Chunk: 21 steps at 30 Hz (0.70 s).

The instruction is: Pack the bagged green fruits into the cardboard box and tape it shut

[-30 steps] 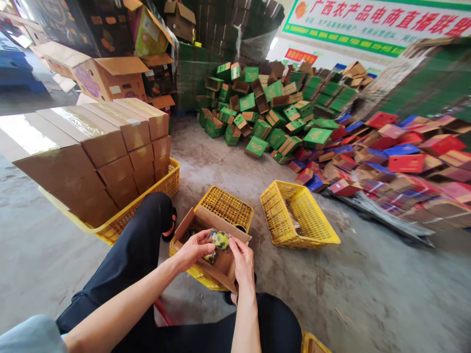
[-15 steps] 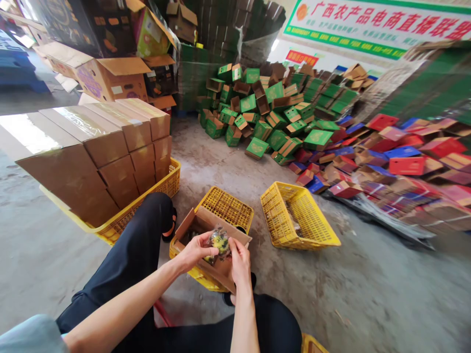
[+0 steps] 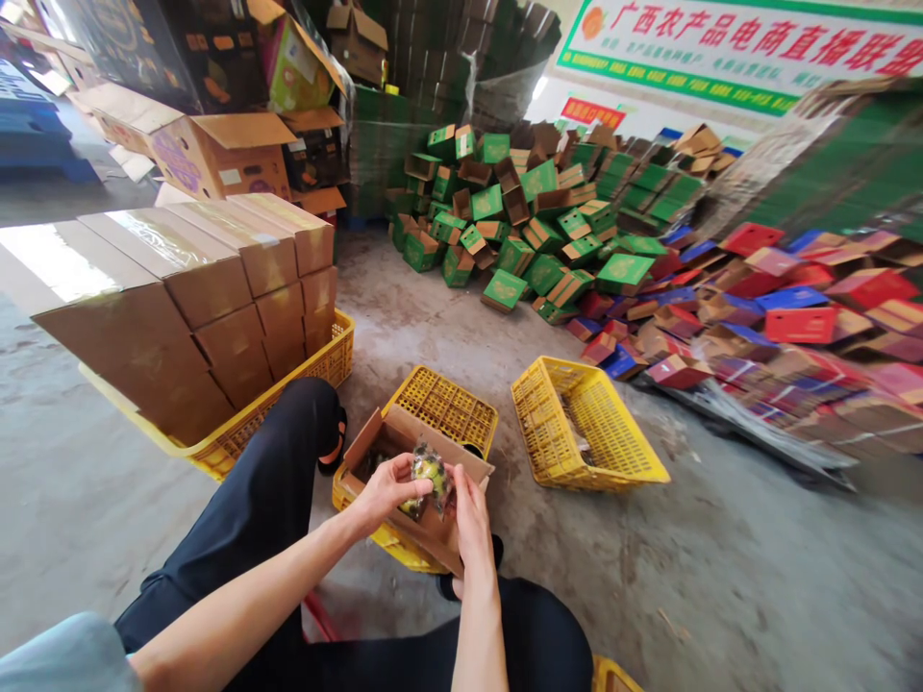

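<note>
Above an open cardboard box (image 3: pixel 467 459), my left hand (image 3: pixel 384 492) is closed on a fruit in clear plastic wrap (image 3: pixel 428 468). The fruit is yellow-green with dark patches, and my left thumb lies across its front. My right hand (image 3: pixel 470 514) is at the right side of the same wrapped fruit, its fingers fairly straight and close together at the edge of the film. Another wrapped fruit (image 3: pixel 412 507) shows in the box just below my hands. Darker wrapped pieces lie in the box's left part, partly hidden. The box rests on a yellow plastic crate (image 3: pixel 405 550).
A yellow crate (image 3: pixel 606 423) with some contents stands on the right. On the left, another crate (image 3: pixel 317 370) carries stacked taped cartons (image 3: pixel 209 259). Behind lie heaps of green boxes (image 3: pixel 505 288) and red and blue boxes (image 3: pixel 800 324). My knees flank the box.
The wrapped fruit has turned from lying sideways to more upright between my hands. My right fingers have straightened and shifted a little along the film. The box and crates stay put.
</note>
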Tool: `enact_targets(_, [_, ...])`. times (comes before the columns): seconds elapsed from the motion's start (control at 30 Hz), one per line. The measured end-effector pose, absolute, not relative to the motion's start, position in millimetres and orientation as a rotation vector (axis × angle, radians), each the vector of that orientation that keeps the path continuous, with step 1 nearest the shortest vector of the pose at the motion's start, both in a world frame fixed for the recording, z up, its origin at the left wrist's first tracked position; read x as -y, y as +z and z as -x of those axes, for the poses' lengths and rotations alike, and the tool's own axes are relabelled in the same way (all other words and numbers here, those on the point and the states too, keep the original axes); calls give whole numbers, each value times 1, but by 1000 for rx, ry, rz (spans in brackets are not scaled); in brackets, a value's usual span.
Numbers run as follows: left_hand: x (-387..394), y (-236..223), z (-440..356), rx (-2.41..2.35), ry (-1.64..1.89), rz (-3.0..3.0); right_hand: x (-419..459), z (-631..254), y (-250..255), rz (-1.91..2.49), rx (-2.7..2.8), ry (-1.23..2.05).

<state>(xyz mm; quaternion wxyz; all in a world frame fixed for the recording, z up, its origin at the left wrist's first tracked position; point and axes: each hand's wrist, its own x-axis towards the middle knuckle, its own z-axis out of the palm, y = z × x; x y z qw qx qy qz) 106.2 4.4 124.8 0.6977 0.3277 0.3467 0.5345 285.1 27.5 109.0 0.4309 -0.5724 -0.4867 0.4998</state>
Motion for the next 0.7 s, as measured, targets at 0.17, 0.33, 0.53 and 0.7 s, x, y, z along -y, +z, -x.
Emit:
enact_targets(0.17, [-8,121,-102,-998,1245,-729,-25,-286,128,1277,1290,1358])
enact_targets(0.33, [-9,118,-101,-1128,1219,-678,-21,-275,132,1152,1527,1353])
enact_targets(0.53, [-13,115,-99,-1022,1143,-511,-25,-273,131,1284,1424,1262])
enact_targets(0.7, [-15,114,-93,-969,1187,-424,-24,-280,134,1382,1329,1204])
